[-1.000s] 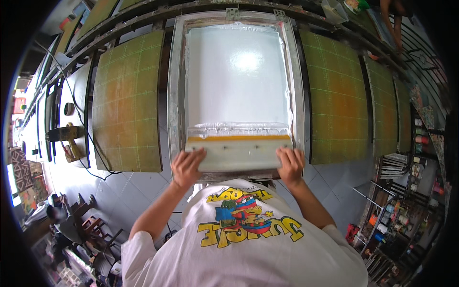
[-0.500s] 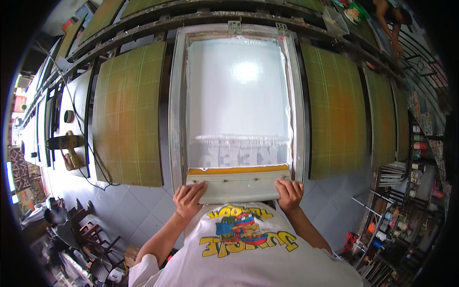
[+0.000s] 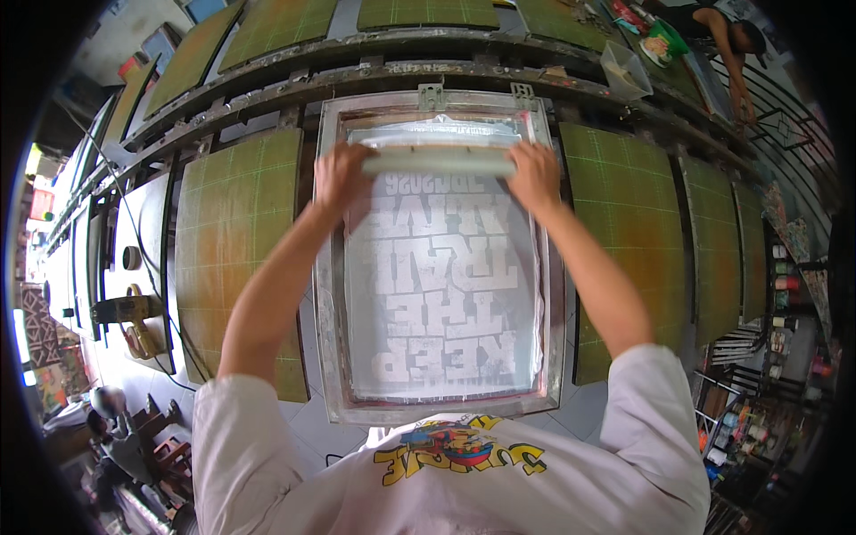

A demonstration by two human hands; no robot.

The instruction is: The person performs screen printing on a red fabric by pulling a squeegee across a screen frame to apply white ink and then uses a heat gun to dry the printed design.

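Observation:
A framed printing screen [image 3: 551,321] lies in front of me, with block lettering showing pale through its mesh [image 3: 446,303]. Near the far end of the frame, a long squeegee [image 3: 437,160] spans the mesh from side to side. My left hand [image 3: 343,176] is closed around its left end, and my right hand [image 3: 535,174] is closed around its right end. White ink [image 3: 428,139] lies beyond the squeegee at the far edge of the mesh. Both arms are stretched out forward. The squeegee's lower edge is hidden from view.
Green-yellow printing boards stand on both sides, one at left [image 3: 239,259] and one at right [image 3: 621,259]. Metal hinge clamps [image 3: 431,96] hold the frame's far edge to a rail. A heat gun [image 3: 132,314] lies at far left. Another person [image 3: 727,53] works at upper right.
Both hands have pushed the squeegee from the near end of the screen to its far end. The white ink layer has gone from the mesh, and the lettering now shows.

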